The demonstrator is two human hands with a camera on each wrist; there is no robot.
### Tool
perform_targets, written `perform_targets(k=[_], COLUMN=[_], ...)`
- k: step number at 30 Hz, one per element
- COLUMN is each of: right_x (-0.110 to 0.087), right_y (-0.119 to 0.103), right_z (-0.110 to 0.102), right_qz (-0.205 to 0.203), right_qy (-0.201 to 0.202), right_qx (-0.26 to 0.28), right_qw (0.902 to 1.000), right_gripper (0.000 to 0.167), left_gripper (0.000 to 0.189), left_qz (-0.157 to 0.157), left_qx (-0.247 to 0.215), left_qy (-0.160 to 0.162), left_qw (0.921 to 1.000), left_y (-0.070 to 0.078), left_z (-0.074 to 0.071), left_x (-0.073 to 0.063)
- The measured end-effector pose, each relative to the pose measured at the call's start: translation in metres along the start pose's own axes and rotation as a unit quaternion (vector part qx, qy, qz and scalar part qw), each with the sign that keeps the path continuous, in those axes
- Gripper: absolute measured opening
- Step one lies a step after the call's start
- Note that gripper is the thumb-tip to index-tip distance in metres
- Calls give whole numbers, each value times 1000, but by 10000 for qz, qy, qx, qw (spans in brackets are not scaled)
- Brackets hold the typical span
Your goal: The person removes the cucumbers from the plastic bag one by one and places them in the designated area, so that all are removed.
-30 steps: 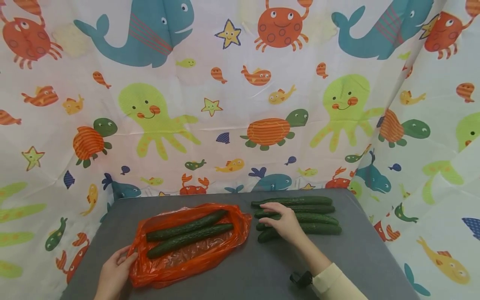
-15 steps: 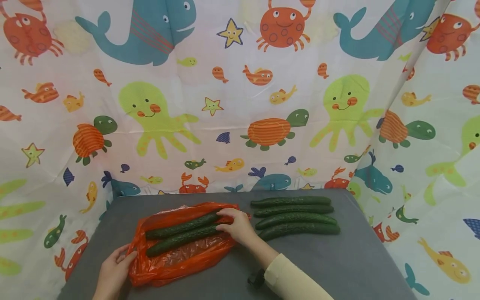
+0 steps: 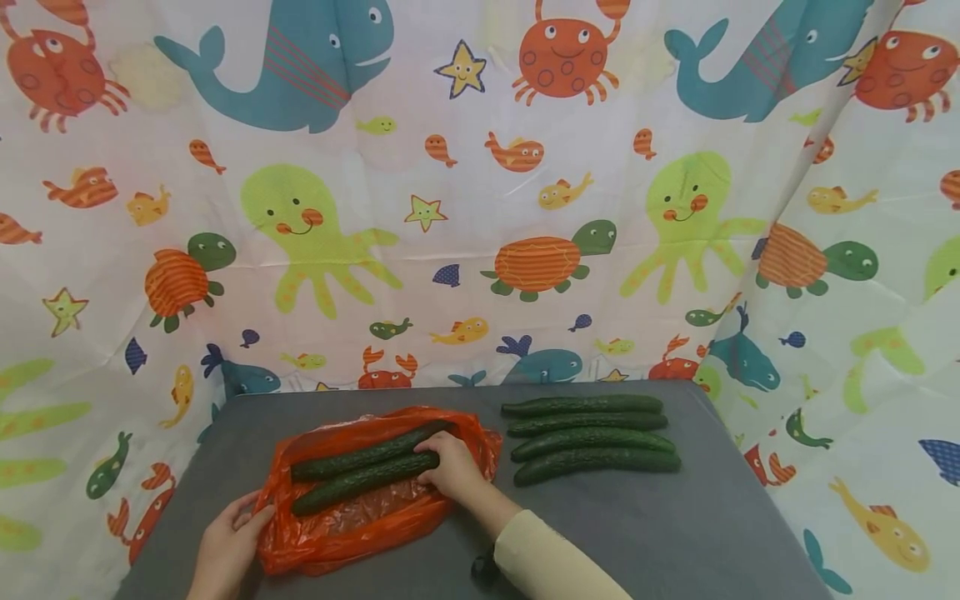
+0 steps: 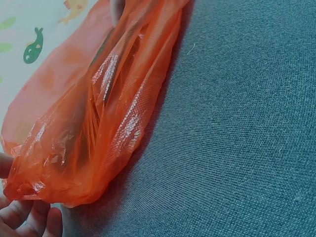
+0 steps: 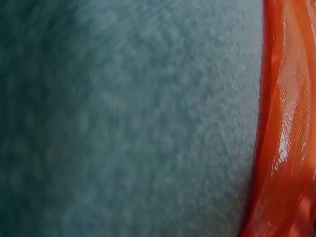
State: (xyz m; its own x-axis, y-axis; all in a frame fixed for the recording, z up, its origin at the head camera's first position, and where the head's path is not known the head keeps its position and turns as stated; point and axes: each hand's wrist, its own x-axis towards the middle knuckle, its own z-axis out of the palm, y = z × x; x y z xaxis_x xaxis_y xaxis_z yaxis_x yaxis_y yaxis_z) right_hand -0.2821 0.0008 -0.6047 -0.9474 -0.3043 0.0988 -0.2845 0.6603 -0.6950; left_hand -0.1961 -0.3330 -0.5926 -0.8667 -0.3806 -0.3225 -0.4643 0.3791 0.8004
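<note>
An orange plastic bag [image 3: 405,533] lies with its mouth spread on the table, two dark green cucumbers side by side within it. At its left end my left hand [image 3: 228,537] pinches the rim; the left wrist view also has the fingertips [image 4: 37,217] at the bag's gathered corner. My right hand [image 3: 455,471] reaches in from the right and grips the right end of the nearer cucumber [image 3: 360,483], hiding that end. The farther cucumber [image 3: 367,452] lies just behind it. In the right wrist view only the bag's side shows, without the hand.
Several more cucumbers [image 3: 596,439] lie in a row on the grey table [image 3: 600,533], right of the bag. A white curtain [image 3: 465,308] printed with sea animals stands behind the table and along both sides.
My right hand has moved left from above the row of cucumbers into the bag and now holds the nearer cucumber's end. My left hand has stayed at the bag's rim.
</note>
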Motion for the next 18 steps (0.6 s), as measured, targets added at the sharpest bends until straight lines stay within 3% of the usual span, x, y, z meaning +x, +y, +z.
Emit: perform_targets(k=[10, 18], right_x=[-1, -2], right_y=[-9, -31], right_z=[-4, -21], right_qz=[-276, -586], right_qy=[226, 261], right_qx=[-90, -244], right_qw=[9993, 9976], right_gripper=[33, 34], left_gripper=[78, 76], left_qz=[-15, -91], left_qx=[-19, -103], left_qy=[-27, 59], left_qw=[10000, 9999], left_y=[3, 3], left_z=[1, 0], left_x=[-1, -2])
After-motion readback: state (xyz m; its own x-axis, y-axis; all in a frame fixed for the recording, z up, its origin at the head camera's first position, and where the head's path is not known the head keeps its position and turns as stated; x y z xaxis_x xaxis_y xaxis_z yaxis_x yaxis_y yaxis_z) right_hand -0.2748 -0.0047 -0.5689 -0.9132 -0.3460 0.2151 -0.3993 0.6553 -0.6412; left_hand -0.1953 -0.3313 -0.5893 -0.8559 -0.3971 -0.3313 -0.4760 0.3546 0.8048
